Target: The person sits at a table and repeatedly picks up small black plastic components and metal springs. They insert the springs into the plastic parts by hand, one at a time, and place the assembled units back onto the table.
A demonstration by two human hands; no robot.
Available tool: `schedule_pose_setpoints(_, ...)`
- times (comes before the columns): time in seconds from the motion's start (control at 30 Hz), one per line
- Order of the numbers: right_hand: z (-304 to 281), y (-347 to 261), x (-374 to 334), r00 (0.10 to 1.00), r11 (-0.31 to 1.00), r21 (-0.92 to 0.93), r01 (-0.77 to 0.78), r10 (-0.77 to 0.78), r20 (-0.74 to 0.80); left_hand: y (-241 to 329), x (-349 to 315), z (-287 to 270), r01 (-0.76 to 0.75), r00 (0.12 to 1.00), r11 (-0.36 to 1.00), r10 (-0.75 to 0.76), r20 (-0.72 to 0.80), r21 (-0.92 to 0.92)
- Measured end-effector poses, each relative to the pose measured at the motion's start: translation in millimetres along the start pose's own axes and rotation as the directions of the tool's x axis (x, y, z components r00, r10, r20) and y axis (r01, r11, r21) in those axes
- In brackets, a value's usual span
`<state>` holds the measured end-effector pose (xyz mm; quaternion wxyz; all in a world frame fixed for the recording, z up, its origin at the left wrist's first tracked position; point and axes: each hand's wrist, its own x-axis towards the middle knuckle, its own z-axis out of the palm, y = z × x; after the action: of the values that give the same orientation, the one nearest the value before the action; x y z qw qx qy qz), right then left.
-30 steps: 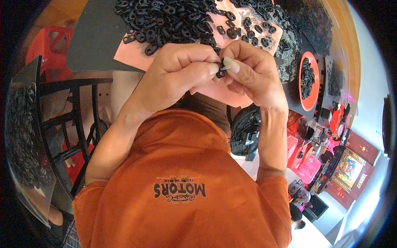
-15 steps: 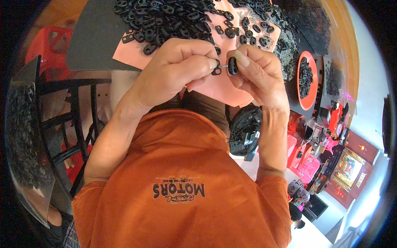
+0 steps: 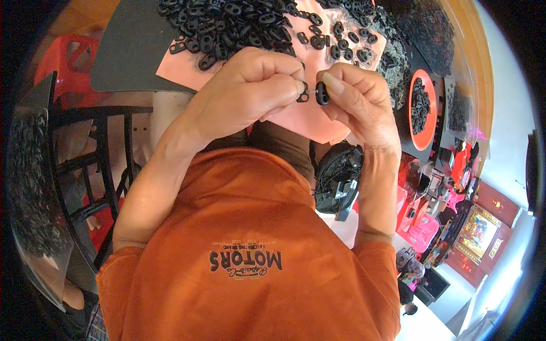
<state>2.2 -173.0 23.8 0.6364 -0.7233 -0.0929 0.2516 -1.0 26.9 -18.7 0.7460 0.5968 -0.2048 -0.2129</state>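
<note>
My left hand (image 3: 256, 85) pinches a small black cord lock plunger (image 3: 303, 98) with holes through it. Facing it, my right hand (image 3: 364, 102) grips a black oval cord lock housing (image 3: 323, 94) between thumb and fingers. A thin metal spring (image 3: 313, 91) bridges the narrow gap between the two parts; which part holds its ends is too small to make out. Both hands are raised above the near part of a pink sheet (image 3: 296, 124). Just beyond my left hand lies a large heap of black cord lock parts (image 3: 227, 25).
Loose black pieces (image 3: 342, 44) are scattered on the sheet among springs (image 3: 392, 62). An orange-red tray (image 3: 417, 142) of black parts stands to the right. A dark metal frame (image 3: 102, 165) and a red stool (image 3: 65, 62) are at the left. A black bag (image 3: 330, 170) hangs near my right forearm.
The plunger in my left hand has moved slightly right, closer to the housing. The visible stretch of spring between them has become shorter.
</note>
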Motion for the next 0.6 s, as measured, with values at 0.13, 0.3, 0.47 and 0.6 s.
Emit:
schedule_pose_setpoints(0.13, -0.6, -2.9, -1.4, 1.000, 0.997, -0.073, 0.025, -0.026, -0.007, -2.3, 1.0, 0.3, -0.001, 1.000, 0.998, 0.000, 0.007, 0.069)
schedule_pose_setpoints(0.3, 0.9, -7.0, -4.3, 0.999, 0.993, -0.117, 0.018, -0.022, -0.032, -0.9, 1.9, -0.7, -0.024, 0.999, 0.993, 0.019, 0.043, 0.114)
schedule_pose_setpoints(0.47, -4.3, -5.1, -3.8, 0.999, 0.992, -0.124, 0.036, -0.036, 0.004, -2.2, 2.8, -0.4, -0.039, 0.999, 0.984, 0.033, 0.036, 0.175)
schedule_pose_setpoints(0.6, -4.7, -3.0, -4.2, 0.999, 0.989, -0.143, 0.037, -0.037, 0.001, -2.5, 2.4, 0.8, 0.014, 0.999, 0.988, -0.021, 0.048, 0.152)
